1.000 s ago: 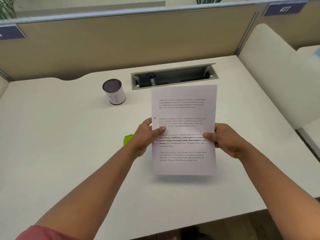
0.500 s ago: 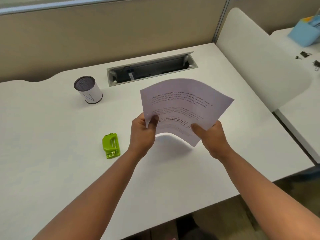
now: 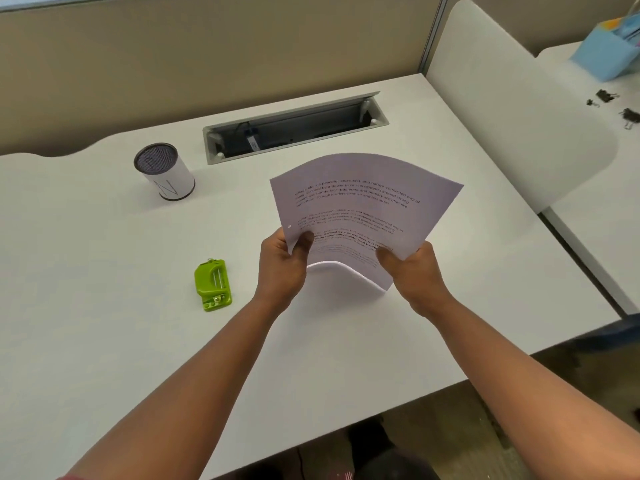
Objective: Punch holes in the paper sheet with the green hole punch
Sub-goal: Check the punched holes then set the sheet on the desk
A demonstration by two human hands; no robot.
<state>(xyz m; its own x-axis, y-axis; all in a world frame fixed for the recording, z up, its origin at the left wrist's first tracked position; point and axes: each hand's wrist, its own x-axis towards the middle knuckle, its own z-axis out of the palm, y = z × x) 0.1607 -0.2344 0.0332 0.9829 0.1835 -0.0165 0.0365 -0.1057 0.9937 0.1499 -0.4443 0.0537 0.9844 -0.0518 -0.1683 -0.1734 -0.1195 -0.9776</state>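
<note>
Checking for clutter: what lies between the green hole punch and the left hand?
Nothing: the head view shows bare white desk between the green plastic hole punch and the left hand.

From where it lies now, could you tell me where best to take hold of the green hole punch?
Probably take the green hole punch from above, across its two long sides at the broad lever end, away from the metal punch end nearest you. It lies flat on the desk, clear of the left hand, which holds the paper sheet.
</note>
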